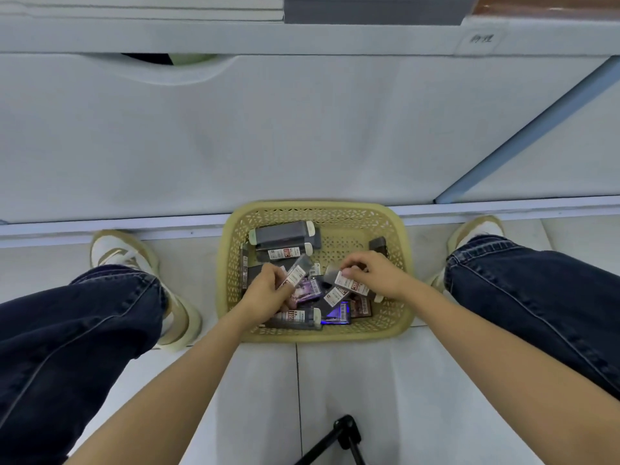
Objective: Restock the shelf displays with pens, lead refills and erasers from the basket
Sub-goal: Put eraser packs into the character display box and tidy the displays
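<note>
Left shoe: we see a pale shoe (124, 253) flat on the tiled floor (369, 380), close to the foot of the white shelf unit (302, 129).
Left leg: dark jeans (67, 330), knee bent outward, well left of the basket.
Left grip: the left grip (268, 290) is inside the basket with fingers curled, grasping a small labelled case (297, 271) that sticks up and to the right out of the fingers.
Basket: a yellow perforated basket (315, 205) stands on the floor between the two feet, its far rim touching the base of the shelf unit.
Stock location: the lead refill cases (281, 231) lie loose in the basket, dark bodies with white caps and labels, piled crosswise. A blue-lit packet (337, 312) lies near the front rim. We cannot tell pens or erasers apart in the pile.
Right grip: the right grip (375, 273) is over the right half of the basket, thumb and fingers pinching a second labelled case (352, 285), held above the pile.
Stand: a black stand leg (345, 431) shows at the bottom edge.
Right leg: dark jeans (536, 297), with the right shoe (476, 229) near the shelf base.
Shelf tag: a small handwritten label (481, 38) sits on the upper ledge.
</note>
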Tool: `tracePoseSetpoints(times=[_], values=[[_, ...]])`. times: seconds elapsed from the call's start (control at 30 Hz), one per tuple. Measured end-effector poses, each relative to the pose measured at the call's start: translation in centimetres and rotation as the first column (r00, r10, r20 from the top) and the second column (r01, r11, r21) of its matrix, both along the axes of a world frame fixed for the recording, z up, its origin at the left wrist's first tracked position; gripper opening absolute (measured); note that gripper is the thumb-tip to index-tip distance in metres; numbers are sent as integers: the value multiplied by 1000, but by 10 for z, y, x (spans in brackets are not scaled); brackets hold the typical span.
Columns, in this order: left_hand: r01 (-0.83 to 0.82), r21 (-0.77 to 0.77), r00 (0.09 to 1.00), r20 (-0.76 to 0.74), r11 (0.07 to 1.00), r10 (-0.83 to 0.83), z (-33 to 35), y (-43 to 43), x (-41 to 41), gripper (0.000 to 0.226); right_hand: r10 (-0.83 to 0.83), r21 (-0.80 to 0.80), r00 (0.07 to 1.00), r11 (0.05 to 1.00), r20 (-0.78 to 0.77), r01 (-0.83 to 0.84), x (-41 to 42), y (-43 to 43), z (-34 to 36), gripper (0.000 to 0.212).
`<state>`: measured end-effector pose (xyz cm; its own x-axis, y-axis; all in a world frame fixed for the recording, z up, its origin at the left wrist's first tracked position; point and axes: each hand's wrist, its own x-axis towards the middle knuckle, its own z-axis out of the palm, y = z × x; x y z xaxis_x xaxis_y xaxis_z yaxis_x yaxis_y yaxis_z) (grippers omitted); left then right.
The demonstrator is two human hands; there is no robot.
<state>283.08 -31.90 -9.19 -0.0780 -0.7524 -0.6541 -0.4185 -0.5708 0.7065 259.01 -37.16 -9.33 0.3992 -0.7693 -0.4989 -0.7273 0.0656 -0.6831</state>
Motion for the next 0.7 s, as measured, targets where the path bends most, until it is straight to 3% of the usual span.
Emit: tracePoseSetpoints(times=[0.13, 0.23, 0.4, 0.57, 0.7], values=[[-257, 74, 952, -151, 964, 266, 5, -7, -4, 29, -82, 17, 988, 997, 129, 81, 2, -8, 13, 13], [-213, 59, 959, -179, 975, 220, 12, -10, -10, 30, -173, 62, 956, 985, 236, 162, 3, -10, 21, 12], [-72, 89, 929, -358, 993, 99, 23, -6, -25, 11, -161, 126, 919, 984, 359, 123, 20, -6, 28, 13], [-173, 170, 832, -502, 970, 236, 25, -6, -11, 20, -405, 115, 818, 912, 408, 394, 21, -13, 31, 13], [-212, 276, 756, -562, 938, 336, 27, -6, -5, 26, -357, 158, 851, 934, 385, 320, 20, -11, 32, 11]])
